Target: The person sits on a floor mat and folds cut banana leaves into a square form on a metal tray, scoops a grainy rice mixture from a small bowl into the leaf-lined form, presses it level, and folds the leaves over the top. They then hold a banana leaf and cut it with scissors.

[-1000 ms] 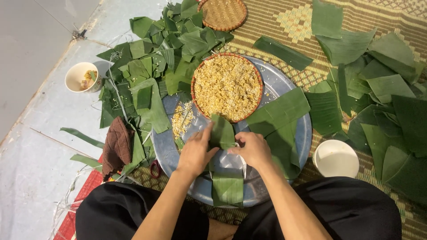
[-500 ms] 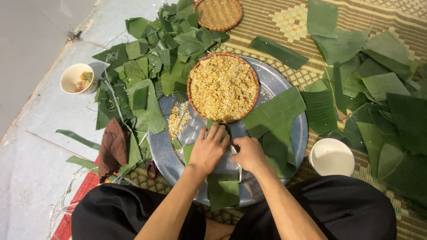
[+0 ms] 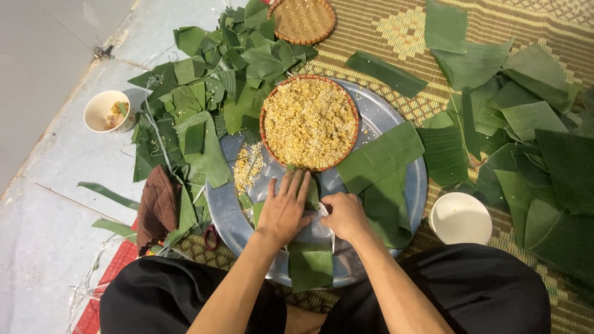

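1. Fingers of the left hand (image 3: pixel 284 209) lie spread and flat, pressing on the folded leaf strip (image 3: pixel 311 247).
2. Right hand (image 3: pixel 345 216) curls, fingertips pinching the leaf's edge.
3. This leaf strip lies on the metal tray (image 3: pixel 408 185), just below the rice basket (image 3: pixel 309 122).

left hand (image 3: pixel 283 209) flat, fingers spread | right hand (image 3: pixel 344 215) curled, pinching

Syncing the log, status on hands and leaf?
Left hand flat on folded green leaf strip, pressing. Right hand pinching clear plastic sheet beside it. Basket of yellow grain just beyond fingertips.
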